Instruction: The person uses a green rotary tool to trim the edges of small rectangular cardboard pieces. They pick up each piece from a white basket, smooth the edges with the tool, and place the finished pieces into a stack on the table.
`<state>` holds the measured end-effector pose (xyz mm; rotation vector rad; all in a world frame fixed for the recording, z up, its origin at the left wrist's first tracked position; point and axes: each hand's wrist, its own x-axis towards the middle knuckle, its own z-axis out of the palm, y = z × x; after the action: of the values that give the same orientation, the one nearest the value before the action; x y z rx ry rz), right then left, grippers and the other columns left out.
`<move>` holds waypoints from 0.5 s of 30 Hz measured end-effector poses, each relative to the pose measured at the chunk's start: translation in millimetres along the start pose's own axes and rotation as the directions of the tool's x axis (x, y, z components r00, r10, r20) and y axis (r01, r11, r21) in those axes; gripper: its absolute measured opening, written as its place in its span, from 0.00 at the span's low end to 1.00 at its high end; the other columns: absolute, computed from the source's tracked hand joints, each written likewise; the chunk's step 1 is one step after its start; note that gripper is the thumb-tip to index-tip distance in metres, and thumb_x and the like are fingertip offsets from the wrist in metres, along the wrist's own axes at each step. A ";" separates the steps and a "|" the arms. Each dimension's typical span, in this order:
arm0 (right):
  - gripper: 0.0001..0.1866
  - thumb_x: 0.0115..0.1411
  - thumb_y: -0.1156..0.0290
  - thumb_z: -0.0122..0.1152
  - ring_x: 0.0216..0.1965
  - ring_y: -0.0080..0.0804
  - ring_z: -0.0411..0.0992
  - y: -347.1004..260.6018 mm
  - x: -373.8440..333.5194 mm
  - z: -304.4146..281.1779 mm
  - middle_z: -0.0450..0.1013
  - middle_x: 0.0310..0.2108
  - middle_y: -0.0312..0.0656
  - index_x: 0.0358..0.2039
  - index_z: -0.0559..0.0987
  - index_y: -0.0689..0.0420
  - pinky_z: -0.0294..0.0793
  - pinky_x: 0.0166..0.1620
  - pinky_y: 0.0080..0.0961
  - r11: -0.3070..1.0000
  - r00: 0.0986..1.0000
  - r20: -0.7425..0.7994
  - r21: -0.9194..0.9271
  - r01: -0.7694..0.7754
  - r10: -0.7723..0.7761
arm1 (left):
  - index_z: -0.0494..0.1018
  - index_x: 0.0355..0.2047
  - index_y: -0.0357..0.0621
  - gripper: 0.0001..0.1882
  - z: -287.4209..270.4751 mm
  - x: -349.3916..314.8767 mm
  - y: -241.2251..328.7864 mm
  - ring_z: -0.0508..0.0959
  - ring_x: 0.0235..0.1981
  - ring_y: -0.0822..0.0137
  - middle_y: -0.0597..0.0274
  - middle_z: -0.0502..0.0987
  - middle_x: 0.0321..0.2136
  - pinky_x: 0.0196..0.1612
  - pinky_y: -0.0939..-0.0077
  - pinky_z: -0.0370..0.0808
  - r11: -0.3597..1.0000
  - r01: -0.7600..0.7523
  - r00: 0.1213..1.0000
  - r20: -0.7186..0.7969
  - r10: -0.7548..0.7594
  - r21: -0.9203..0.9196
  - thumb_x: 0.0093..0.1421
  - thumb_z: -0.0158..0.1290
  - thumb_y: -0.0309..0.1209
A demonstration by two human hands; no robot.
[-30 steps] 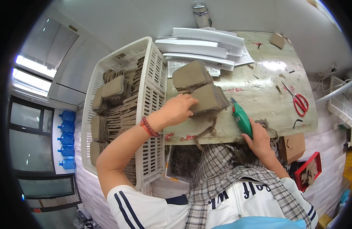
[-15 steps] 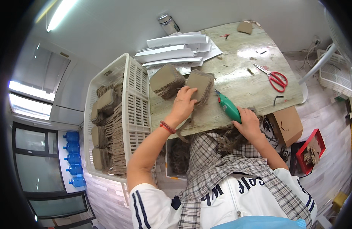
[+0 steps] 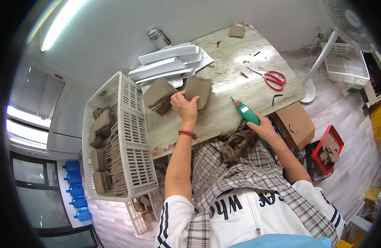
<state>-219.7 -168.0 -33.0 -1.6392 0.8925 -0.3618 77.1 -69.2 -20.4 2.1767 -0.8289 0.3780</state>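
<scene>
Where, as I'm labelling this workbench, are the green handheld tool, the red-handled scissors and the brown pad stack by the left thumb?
Green handheld tool (image 3: 249, 115): head view, on its green body.
Red-handled scissors (image 3: 266, 74): head view, where blades meet handles.
Brown pad stack (image 3: 198, 87): head view, on the top pad's face.

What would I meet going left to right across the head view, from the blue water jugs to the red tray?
Blue water jugs, white plastic crate, left stack of brown pads, right stack of brown pads, green handheld cutter, red-handled scissors, red tray.
</scene>
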 end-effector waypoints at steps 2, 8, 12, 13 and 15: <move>0.25 0.56 0.60 0.65 0.24 0.21 0.71 -5.4 -2.1 -2.8 0.73 0.28 0.38 0.48 0.74 0.64 0.71 0.30 0.22 1.000 1.000 0.004 0.005 -0.030 0.030 | 0.67 0.33 0.41 0.23 -0.5 0.3 2.5 0.65 0.47 0.52 0.55 0.67 0.41 0.51 0.58 0.63 1.000 0.001 0.999 -0.043 -0.001 -0.013 0.43 0.69 0.34; 0.20 0.60 0.56 0.62 0.22 0.18 0.69 -29.6 -12.8 -4.9 0.72 0.24 0.34 0.37 0.76 0.64 0.70 0.27 0.19 0.993 0.999 0.042 0.114 -0.029 0.025 | 0.67 0.37 0.39 0.16 -18.2 -10.0 21.4 0.74 0.39 0.66 0.59 0.74 0.38 0.42 0.69 0.73 0.422 0.311 0.925 0.169 -0.341 -0.852 0.53 0.63 0.24; 0.19 0.62 0.57 0.60 0.22 0.17 0.68 -49.6 -30.4 2.8 0.72 0.24 0.35 0.38 0.76 0.63 0.70 0.27 0.18 0.989 0.995 0.095 0.148 0.010 -0.025 | 0.67 0.48 0.39 0.18 -32.4 -40.8 48.4 0.75 0.45 0.64 0.60 0.75 0.43 0.49 0.69 0.75 -0.132 0.275 0.834 0.304 -0.460 -0.952 0.58 0.56 0.17; 0.19 0.61 0.57 0.61 0.21 0.17 0.68 -49.6 -35.2 6.3 0.72 0.24 0.35 0.38 0.76 0.63 0.69 0.26 0.18 0.986 0.995 0.076 0.162 0.047 -0.060 | 0.66 0.50 0.39 0.20 -33.7 -48.4 54.4 0.75 0.46 0.63 0.60 0.75 0.44 0.50 0.68 0.75 -0.217 0.255 0.823 0.329 -0.463 -0.942 0.58 0.56 0.17; 0.19 0.60 0.58 0.62 0.20 0.17 0.68 -50.4 -45.3 13.1 0.73 0.23 0.35 0.40 0.77 0.63 0.68 0.24 0.18 0.975 0.990 0.044 0.185 0.121 -0.131 | 0.66 0.52 0.39 0.21 -36.0 -61.2 58.8 0.75 0.48 0.62 0.60 0.75 0.46 0.54 0.67 0.74 -0.286 0.253 0.825 0.360 -0.435 -0.924 0.58 0.54 0.15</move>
<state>-223.0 -124.8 20.7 -1.5320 0.6939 -0.4689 -7.9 -44.7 5.5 0.6291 -0.0697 -0.4368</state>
